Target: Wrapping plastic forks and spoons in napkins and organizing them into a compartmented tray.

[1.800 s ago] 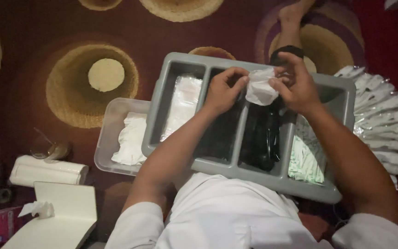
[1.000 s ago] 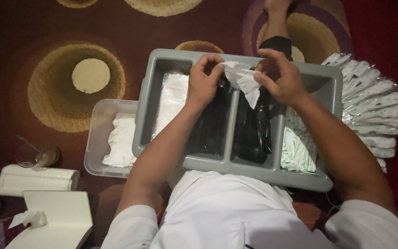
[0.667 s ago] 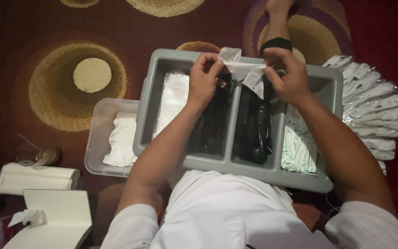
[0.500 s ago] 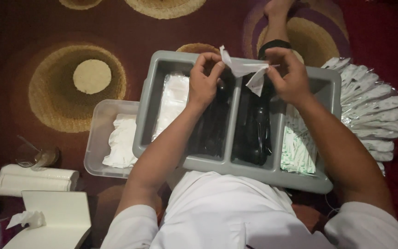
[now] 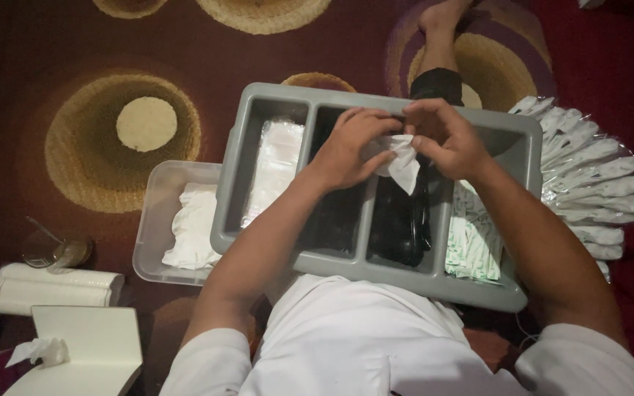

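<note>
Head view: my left hand [image 5: 350, 147] and my right hand [image 5: 445, 139] met above the far middle of the grey divided tray [image 5: 376, 275], which rested across my lap. Both hands held one white napkin [image 5: 403, 163] between them, the fingers of each drawn narrow and pinched on its upper edge, while its lower corner hung down over the tray's black cutlery [image 5: 399, 224]. The napkin was clear of the tray floor, above the divider between the two middle compartments. The leftmost compartment held clear-wrapped white packets [image 5: 277, 165]; the rightmost held pale green sachets [image 5: 471, 246]. A clear plastic tub [image 5: 157, 220] stood touching the tray's left side, with folded white cloths [image 5: 192, 227] inside it. To the right of the tray, a fan of wrapped cutlery sets [image 5: 596, 176] lay on the patterned carpet [image 5: 75, 44]. At the near left I noted a white roll [image 5: 53, 287], a small glass [image 5: 64, 253] just beyond it, and an open white box [image 5: 86, 352] with a crumpled tissue [image 5: 38, 350] at its edge.
</note>
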